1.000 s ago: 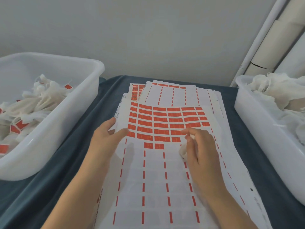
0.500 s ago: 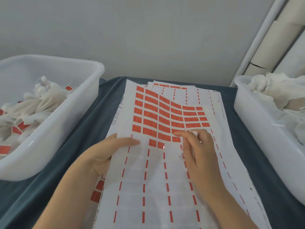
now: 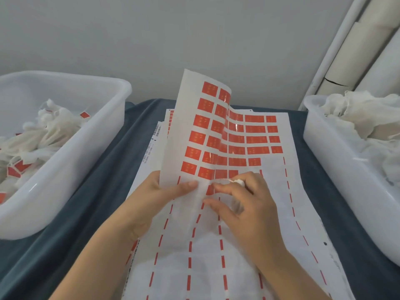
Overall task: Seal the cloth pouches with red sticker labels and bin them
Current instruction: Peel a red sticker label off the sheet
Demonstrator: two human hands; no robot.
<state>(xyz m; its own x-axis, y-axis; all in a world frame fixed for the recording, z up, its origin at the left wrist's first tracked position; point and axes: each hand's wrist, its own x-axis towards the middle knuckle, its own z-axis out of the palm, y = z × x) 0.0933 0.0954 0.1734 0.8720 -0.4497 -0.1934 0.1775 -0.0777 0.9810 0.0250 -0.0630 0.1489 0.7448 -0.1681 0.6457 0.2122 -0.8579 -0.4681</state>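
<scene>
- left hand [image 3: 151, 198]: grips left edge of top label sheet [image 3: 194, 131], thumb lying flat across its face, fingers behind and hidden; sheet's left side lifted and curled up toward 12 o'clock
- right hand [image 3: 244, 204]: fingers curled, index and thumb tips down on the sheet at the lowest red sticker labels [image 3: 236, 139]; a small white wad [image 3: 239, 182], maybe a cloth pouch, tucked in the curled fingers, can't tell for sure
- whether a label is already pinched free: can't tell, blurred
- remaining red labels fill the upper part of the sheet; lower rows are peeled, only red dashes left
- more sheets [image 3: 160, 131] stacked under the top one on blue cloth table [image 3: 104, 191]
- left bin [image 3: 71, 176] at 9 o'clock: pouches with red labels [image 3: 49, 131] inside
- right bin [image 3: 337, 169] at 3 o'clock: heap of plain white pouches [image 3: 359, 113]
- vs 0.5 s ago: the sheet's left side has risen much higher, from a slight wave to a steep curl standing up; left thumb has slid further right toward the right hand; right hand has stayed at about the same spot on the bottom label row; bins unchanged
</scene>
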